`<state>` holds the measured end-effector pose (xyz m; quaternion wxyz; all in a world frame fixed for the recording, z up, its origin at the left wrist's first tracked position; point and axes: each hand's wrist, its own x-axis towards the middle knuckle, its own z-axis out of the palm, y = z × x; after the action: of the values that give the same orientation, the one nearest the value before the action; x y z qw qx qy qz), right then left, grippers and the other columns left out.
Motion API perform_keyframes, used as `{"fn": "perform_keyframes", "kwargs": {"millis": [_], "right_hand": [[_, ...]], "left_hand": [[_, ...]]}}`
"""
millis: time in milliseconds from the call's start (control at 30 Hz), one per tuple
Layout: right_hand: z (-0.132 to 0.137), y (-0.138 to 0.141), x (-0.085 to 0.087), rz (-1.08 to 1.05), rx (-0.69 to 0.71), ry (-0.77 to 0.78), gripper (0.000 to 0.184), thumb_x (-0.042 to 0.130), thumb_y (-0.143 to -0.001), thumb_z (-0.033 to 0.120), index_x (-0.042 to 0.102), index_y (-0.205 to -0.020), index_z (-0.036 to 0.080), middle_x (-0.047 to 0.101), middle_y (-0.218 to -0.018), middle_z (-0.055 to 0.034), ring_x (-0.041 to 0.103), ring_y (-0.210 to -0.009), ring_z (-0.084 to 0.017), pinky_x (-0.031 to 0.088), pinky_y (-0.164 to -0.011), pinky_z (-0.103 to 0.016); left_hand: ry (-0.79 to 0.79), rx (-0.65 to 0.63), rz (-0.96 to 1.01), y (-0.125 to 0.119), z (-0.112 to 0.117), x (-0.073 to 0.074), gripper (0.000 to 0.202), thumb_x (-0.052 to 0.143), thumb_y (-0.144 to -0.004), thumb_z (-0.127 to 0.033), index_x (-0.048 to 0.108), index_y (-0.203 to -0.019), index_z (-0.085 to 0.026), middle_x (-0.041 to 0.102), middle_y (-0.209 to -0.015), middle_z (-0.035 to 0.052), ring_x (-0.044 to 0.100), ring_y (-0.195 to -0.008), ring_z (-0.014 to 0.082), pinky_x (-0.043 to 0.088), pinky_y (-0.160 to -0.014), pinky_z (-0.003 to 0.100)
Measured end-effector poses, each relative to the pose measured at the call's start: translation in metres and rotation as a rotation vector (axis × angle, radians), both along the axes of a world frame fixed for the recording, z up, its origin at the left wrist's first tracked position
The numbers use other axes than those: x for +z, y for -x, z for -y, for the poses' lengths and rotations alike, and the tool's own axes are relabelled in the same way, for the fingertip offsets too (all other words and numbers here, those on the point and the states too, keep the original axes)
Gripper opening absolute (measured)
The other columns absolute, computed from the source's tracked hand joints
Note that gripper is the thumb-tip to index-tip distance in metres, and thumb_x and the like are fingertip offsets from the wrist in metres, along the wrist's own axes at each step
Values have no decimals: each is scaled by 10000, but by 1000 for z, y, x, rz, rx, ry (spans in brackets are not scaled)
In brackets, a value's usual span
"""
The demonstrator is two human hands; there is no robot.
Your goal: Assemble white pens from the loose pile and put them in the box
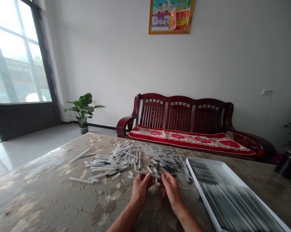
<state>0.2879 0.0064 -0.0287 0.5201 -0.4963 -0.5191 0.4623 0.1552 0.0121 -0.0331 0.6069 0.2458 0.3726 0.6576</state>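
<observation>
Between my two hands a slim pen (141, 172) lies level, with a pale barrel and a darker end toward the right. My left hand (141, 187) is closed around its middle, thumb on top. The fingers of my right hand (171, 187) pinch the dark right end, possibly a cap; the exact part is hidden by my fingertips. Just beyond my hands spread loose white pen barrels (107, 164), dark-tipped pen parts (166, 164) and several short pale caps (131, 174). To the right, a white box (198, 183) holds rows of grey pens (237, 206).
A patterned covering lies over the table (70, 203). Behind it stands a dark red wooden bench (179, 112) with a red floral runner (184, 137). One potted plant (82, 109) is at the left near a glass door (22, 64); a black bin (289, 164) is at the right.
</observation>
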Motion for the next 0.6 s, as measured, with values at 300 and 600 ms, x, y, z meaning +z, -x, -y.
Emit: {"fn": "perform_keyframes", "kwargs": {"millis": [300, 600], "right_hand": [[-4, -1, 3, -36, -62, -8, 391, 718, -637, 516, 653, -805, 168, 698, -735, -62, 673, -660, -232, 468, -425, -245], [-5, -1, -8, 5, -40, -17, 308, 626, -741, 488, 610, -759, 181, 546, -577, 35, 471, -464, -107, 290, -364, -189]], "left_hand": [[38, 57, -15, 4, -3, 1, 380, 871, -549, -353, 629, -751, -140, 703, -648, 14, 676, -601, 126, 564, -591, 219], [22, 32, -32, 1, -2, 1, 369, 859, -571, -340, 607, -760, -147, 700, -663, 15, 681, -612, 135, 568, -596, 234]]}}
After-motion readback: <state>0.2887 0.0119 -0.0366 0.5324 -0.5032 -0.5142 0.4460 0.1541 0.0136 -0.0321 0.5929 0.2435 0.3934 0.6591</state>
